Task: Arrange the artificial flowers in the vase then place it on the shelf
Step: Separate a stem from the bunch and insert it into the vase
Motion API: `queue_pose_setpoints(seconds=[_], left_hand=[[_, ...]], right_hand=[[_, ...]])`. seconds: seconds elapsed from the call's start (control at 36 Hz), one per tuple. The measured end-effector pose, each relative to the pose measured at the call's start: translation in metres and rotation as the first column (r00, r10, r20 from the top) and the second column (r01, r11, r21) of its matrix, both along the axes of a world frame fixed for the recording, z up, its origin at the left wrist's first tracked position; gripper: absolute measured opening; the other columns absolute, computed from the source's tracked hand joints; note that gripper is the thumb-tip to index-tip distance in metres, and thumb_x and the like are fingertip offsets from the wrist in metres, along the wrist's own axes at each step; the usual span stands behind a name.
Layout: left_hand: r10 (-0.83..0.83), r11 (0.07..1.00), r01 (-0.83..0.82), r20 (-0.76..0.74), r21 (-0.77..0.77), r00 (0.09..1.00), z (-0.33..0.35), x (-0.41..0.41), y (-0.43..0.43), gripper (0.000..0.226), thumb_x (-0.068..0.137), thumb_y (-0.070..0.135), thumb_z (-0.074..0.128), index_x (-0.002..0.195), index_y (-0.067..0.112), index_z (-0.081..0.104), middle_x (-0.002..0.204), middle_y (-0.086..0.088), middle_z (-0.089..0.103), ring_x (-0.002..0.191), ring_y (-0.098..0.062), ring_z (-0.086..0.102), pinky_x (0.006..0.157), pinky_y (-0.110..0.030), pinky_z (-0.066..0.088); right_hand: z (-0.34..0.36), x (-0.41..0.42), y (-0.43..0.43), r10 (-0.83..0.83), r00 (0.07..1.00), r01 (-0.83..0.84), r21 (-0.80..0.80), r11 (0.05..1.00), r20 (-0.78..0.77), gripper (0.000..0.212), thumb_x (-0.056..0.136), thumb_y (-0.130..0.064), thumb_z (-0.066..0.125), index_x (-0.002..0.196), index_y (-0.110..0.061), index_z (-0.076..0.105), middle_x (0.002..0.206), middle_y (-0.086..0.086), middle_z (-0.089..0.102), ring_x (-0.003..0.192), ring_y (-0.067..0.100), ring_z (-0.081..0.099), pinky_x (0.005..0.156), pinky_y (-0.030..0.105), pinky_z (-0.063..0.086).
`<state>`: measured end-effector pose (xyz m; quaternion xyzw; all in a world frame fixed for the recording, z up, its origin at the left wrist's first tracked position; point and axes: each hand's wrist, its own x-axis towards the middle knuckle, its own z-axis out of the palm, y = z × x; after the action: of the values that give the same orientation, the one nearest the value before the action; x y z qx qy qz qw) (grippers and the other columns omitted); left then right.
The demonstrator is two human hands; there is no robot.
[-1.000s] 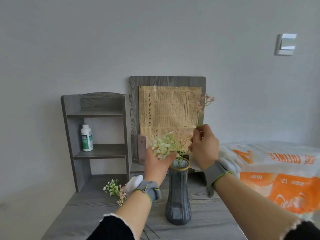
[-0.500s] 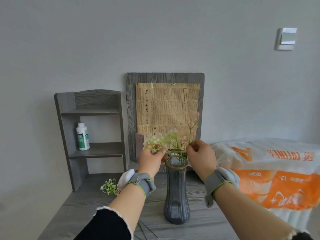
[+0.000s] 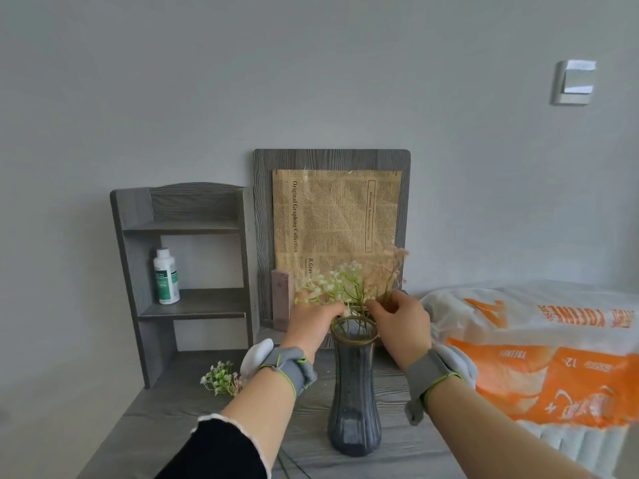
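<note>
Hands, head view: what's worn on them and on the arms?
The left hand and right hand are bare, no gloves. Each wrist carries a grey strap with lime-green edging and a white rounded pod on its outer side. The left sleeve is black with a white frilled cuff; no right sleeve shows.

- Left hand (image 3: 313, 321) grips white flowers (image 3: 332, 281), right hand (image 3: 397, 318) pinches pink flowers (image 3: 387, 267), stems in the vase (image 3: 353, 392).
- Vase upright on counter (image 3: 166, 420).
- Loose sprig (image 3: 219, 378) lies beside shelf (image 3: 193, 305).
</note>
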<state>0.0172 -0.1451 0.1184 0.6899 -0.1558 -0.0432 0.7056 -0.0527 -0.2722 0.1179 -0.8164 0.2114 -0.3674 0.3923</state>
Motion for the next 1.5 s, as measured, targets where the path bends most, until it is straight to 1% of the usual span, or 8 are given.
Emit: queue_pose_setpoints(seconds=[0.19, 0.33, 0.64, 0.92, 1.08, 1.31, 1.42, 1.5], left_hand=[[-0.057, 0.997, 0.054, -0.061, -0.049, 0.996, 0.007, 0.007, -0.008, 0.102, 0.047, 0.050, 0.085, 0.138, 0.025, 0.044, 0.140, 0.002, 0.048, 0.128, -0.019, 0.045, 0.105, -0.038, 0.039], [0.067, 0.998, -0.068, -0.015, -0.012, 0.998, 0.010, 0.012, -0.013, 0.103, 0.067, 0.051, 0.078, 0.147, 0.015, 0.024, 0.150, -0.007, 0.034, 0.133, -0.030, 0.041, 0.109, -0.045, 0.037], [0.138, 0.990, -0.139, -0.081, -0.008, 0.987, 0.002, 0.033, -0.007, 0.077, 0.084, 0.036, 0.067, 0.146, 0.011, 0.029, 0.148, -0.009, 0.038, 0.133, -0.032, 0.039, 0.105, -0.042, 0.036], [0.063, 0.997, -0.067, -0.138, -0.030, 0.988, 0.003, 0.040, -0.015, 0.068, 0.087, 0.031, 0.063, 0.145, 0.015, 0.032, 0.145, -0.007, 0.042, 0.124, -0.031, 0.046, 0.094, -0.052, 0.049], [-0.049, 0.980, -0.006, -0.268, -0.201, 0.962, -0.003, 0.039, -0.013, 0.066, 0.083, 0.029, 0.068, 0.141, 0.011, 0.041, 0.146, -0.004, 0.042, 0.132, -0.023, 0.039, 0.106, -0.044, 0.040], [-0.159, 0.938, 0.052, -0.292, -0.343, 0.943, -0.006, 0.032, -0.004, 0.075, 0.078, 0.029, 0.073, 0.143, 0.020, 0.037, 0.129, 0.000, 0.048, 0.117, -0.026, 0.046, 0.099, -0.044, 0.048], [-0.189, 0.931, 0.074, -0.298, -0.358, 0.936, -0.009, 0.025, 0.004, 0.051, 0.080, 0.025, 0.069, 0.128, 0.023, 0.051, 0.117, 0.005, 0.050, 0.099, -0.020, 0.050, 0.070, -0.030, 0.047], [-0.261, 0.912, 0.130, -0.307, -0.388, 0.915, -0.015, 0.019, 0.009, 0.032, 0.081, 0.015, 0.061, 0.113, 0.021, 0.059, 0.115, -0.007, 0.052, 0.100, -0.023, 0.053, 0.073, -0.029, 0.046]], right_hand=[[-0.004, 0.002, 0.008, 0.112, 0.992, -0.117, 0.091, 0.989, 0.064, 0.025, 0.091, -0.021, 0.058, 0.079, -0.001, 0.068, 0.077, 0.017, 0.070, 0.073, 0.028, 0.061, 0.073, 0.037, 0.050], [-0.004, 0.003, 0.009, 0.112, 0.992, -0.121, 0.199, 0.972, 0.060, 0.035, 0.086, -0.023, 0.056, 0.080, 0.012, 0.062, 0.077, 0.027, 0.062, 0.068, 0.022, 0.050, 0.066, 0.034, 0.043], [0.006, 0.001, -0.001, -0.033, 0.997, 0.023, 0.135, 0.991, 0.073, 0.022, 0.078, -0.017, 0.062, 0.058, -0.011, 0.054, 0.052, 0.001, 0.053, 0.058, 0.020, 0.050, 0.058, 0.027, 0.038], [-0.006, 0.006, -0.008, 0.121, 0.991, -0.106, 0.230, 0.968, -0.054, 0.012, 0.075, -0.020, 0.073, 0.076, -0.009, 0.068, 0.081, 0.010, 0.070, 0.082, 0.027, 0.064, 0.077, 0.041, 0.055], [-0.005, 0.000, -0.009, 0.310, 0.939, -0.338, 0.547, 0.766, 0.147, 0.021, 0.070, 0.001, 0.066, 0.070, -0.019, 0.060, 0.048, -0.007, 0.057, 0.042, 0.010, 0.047, 0.043, 0.025, 0.037], [-0.017, -0.006, -0.011, 0.396, 0.904, -0.414, 0.557, 0.720, 0.159, 0.021, 0.075, 0.005, 0.062, 0.080, -0.016, 0.063, 0.074, 0.003, 0.063, 0.072, 0.018, 0.056, 0.059, 0.028, 0.049], [-0.026, -0.009, -0.010, 0.467, 0.866, -0.481, 0.553, 0.680, 0.179, 0.020, 0.079, -0.003, 0.065, 0.078, -0.023, 0.062, 0.069, -0.007, 0.068, 0.072, 0.013, 0.062, 0.071, 0.031, 0.047], [-0.029, -0.010, -0.007, 0.494, 0.852, -0.500, 0.548, 0.671, 0.172, 0.024, 0.077, -0.013, 0.074, 0.097, -0.018, 0.062, 0.078, -0.009, 0.074, 0.072, 0.005, 0.069, 0.069, 0.025, 0.050]])
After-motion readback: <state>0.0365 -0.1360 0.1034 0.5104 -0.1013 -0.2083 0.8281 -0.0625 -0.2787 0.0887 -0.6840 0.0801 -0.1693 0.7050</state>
